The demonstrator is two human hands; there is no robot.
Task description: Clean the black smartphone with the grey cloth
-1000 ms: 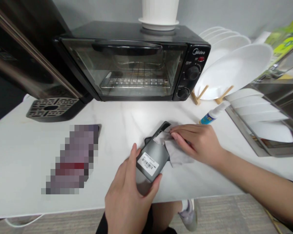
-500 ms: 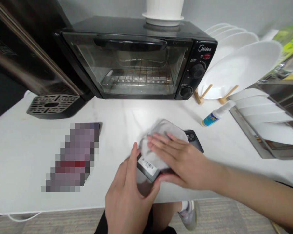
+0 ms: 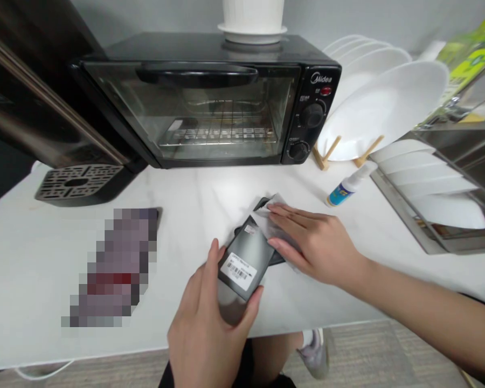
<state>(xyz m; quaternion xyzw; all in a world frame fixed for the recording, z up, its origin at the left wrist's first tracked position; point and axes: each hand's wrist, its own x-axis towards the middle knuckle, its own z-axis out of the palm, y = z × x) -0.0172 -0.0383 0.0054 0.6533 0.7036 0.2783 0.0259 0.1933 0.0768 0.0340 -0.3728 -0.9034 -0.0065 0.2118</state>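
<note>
A dark grey phone (image 3: 254, 250) with a white barcode label lies face down near the counter's front edge. My left hand (image 3: 210, 318) grips its lower end between thumb and fingers. A thin grey cloth (image 3: 269, 222) covers the phone's upper right part, and my right hand (image 3: 311, 240) presses it down with the fingers close together. Beneath the phone and cloth, the edges of another dark, flat object (image 3: 262, 203) stick out; the rest of it is hidden.
A pixelated flat object (image 3: 117, 264) lies to the left on the white counter (image 3: 194, 215). Behind are a black toaster oven (image 3: 315, 97) and a coffee machine's drip tray (image 3: 78, 183). A small spray bottle (image 3: 343, 191), white plates (image 3: 383, 108) and a dish rack (image 3: 404, 215) stand right.
My right hand and the cloth have shifted up the phone, baring its label and much of its back. The dark object's camera end, showing at right before, is now covered. The view has shifted slightly.
</note>
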